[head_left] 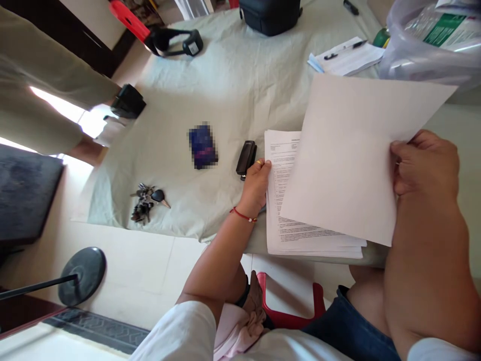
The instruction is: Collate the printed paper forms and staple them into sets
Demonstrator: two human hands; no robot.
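My right hand (424, 163) pinches the right edge of a blank sheet of paper (356, 155), thumb on top, fingers curled behind it. The sheet is lifted and tilted, its lower left part hanging over the stack of printed pages (285, 220). My left hand (257, 183) lies flat on the stack's left edge, fingers together, pressing on the paper and gripping nothing. Ring on one finger; red thread bracelet (244, 216) at the wrist.

The stack sits at the near edge of the table, on a pale green cloth (225, 90), its bottom edge just about over the table's rim. Top page carries printed lines, too small to read.

Just left of my left hand, nearly touching the fingertips: a black stapler (246, 159). Further left, a small dark blue item (203, 146), blurred out. Near the cloth's left corner, a bunch of keys (147, 201).

Far side of the table: more papers with a pen (345, 49) lying across them, a black bag (269, 15), a black headset-like device (176, 41). Upper right, a clear plastic bag (428, 55) with a green-labelled pack inside.

Another person in beige clothing (41, 85) stands at the table's left end.

Below, a red plastic stool (291, 313) between my knees.
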